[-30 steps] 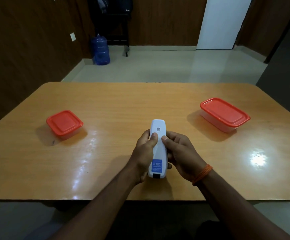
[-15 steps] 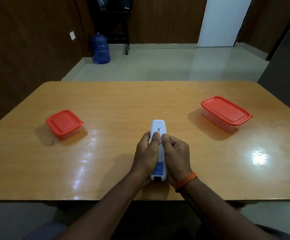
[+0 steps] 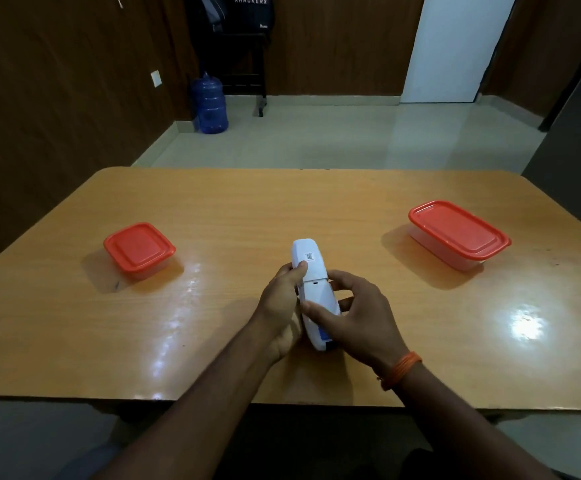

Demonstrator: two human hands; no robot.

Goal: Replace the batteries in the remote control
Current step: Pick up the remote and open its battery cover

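Note:
A white remote control (image 3: 305,256) is held back side up over the near middle of the wooden table (image 3: 282,209). My left hand (image 3: 282,306) grips its left side, thumb on the upper back beside a small code sticker. My right hand (image 3: 354,320) holds the battery cover (image 3: 316,299), which has slid toward me and sits slightly askew from the body. A blue label shows at the cover's near end. No batteries are visible.
A small square container with a red lid (image 3: 139,250) stands on the table's left. A longer red-lidded container (image 3: 458,233) stands on the right. Beyond the table are a tiled floor, a blue water jug (image 3: 210,105) and a white door.
The battery cover has slid down off the remote's back and tilted. My right hand shifted from pressing with the thumb to grasping the cover; both thumbs were together on the back before.

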